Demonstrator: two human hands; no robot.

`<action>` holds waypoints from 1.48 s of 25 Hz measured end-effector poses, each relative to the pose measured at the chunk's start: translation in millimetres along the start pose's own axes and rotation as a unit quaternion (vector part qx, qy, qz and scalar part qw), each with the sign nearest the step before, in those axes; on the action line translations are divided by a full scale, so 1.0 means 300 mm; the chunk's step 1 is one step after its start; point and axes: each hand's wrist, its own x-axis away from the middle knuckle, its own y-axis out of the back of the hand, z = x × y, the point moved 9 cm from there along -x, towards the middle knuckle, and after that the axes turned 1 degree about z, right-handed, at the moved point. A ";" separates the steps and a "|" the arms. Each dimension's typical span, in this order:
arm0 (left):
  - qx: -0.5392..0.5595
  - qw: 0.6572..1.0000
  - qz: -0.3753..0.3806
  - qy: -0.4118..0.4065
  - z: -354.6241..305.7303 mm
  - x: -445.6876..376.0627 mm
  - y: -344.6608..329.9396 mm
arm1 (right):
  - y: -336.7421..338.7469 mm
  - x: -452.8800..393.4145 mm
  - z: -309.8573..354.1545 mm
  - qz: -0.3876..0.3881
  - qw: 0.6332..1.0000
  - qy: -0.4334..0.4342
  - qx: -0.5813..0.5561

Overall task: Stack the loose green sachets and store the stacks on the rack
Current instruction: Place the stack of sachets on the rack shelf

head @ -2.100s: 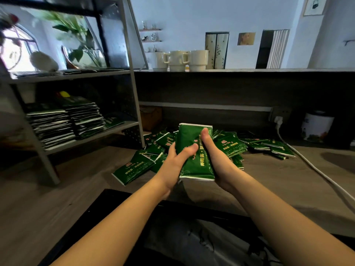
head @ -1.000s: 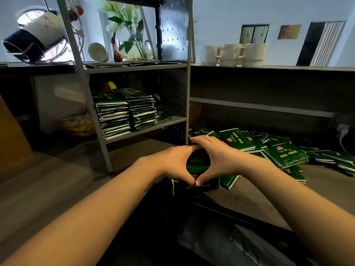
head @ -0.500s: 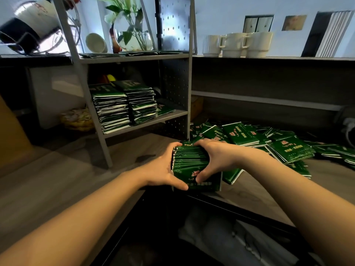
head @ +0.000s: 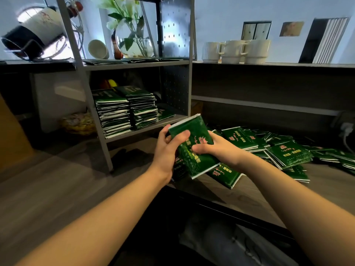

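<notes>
I hold a stack of green sachets (head: 194, 135) above the wooden counter, its printed face tilted up toward me. My left hand (head: 167, 150) grips its left edge, thumb across the top sachet. My right hand (head: 215, 148) grips the right side, thumb on the face. The grey metal rack (head: 184, 89) stands just behind and left; its lower shelf carries two tall sachet stacks (head: 126, 110) and a few flat ones (head: 166, 113). Loose sachets (head: 288, 154) lie heaped on the counter to the right.
Three white mugs (head: 236, 51) sit on the dark ledge behind. A glass vase with a plant (head: 132, 41) and a bowl (head: 98, 48) stand on the rack's upper shelf. A white plug and cable (head: 345, 131) are at far right. The counter edge (head: 221, 204) runs below my arms.
The stack was pressed down on edge against the counter between both hands; now it is lifted and turned face up, nearer the rack's lower shelf.
</notes>
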 end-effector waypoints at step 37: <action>-0.008 0.952 -0.293 0.084 -0.204 -0.282 -0.037 | 0.104 -0.499 0.233 -0.098 0.975 -0.027 -0.199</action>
